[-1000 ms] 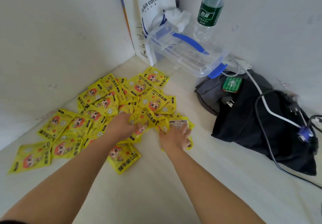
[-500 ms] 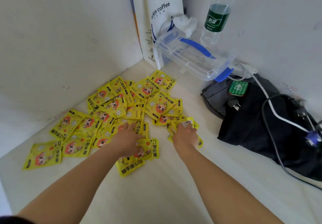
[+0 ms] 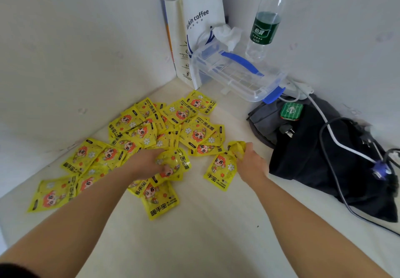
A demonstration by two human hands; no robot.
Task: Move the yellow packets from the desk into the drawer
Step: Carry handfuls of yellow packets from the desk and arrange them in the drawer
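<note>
Clearly, in the head view, both hands gather: the left hand (image 3: 149,165) curls over a bunch of yellow packets (image 3: 173,126) at the pile's near edge, the right hand (image 3: 249,162) pinches crumpled ones beside it on the desk (image 3: 205,234), apparently to carry handfuls, with no drawer in sight.

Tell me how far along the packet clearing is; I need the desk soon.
Nothing looks done: no drawer is in view, and most yellow packets lie spread on the desk. In hand: the left hand bunches some, the right hand grips others. Left: gathering the rest and carrying them all over.
</note>
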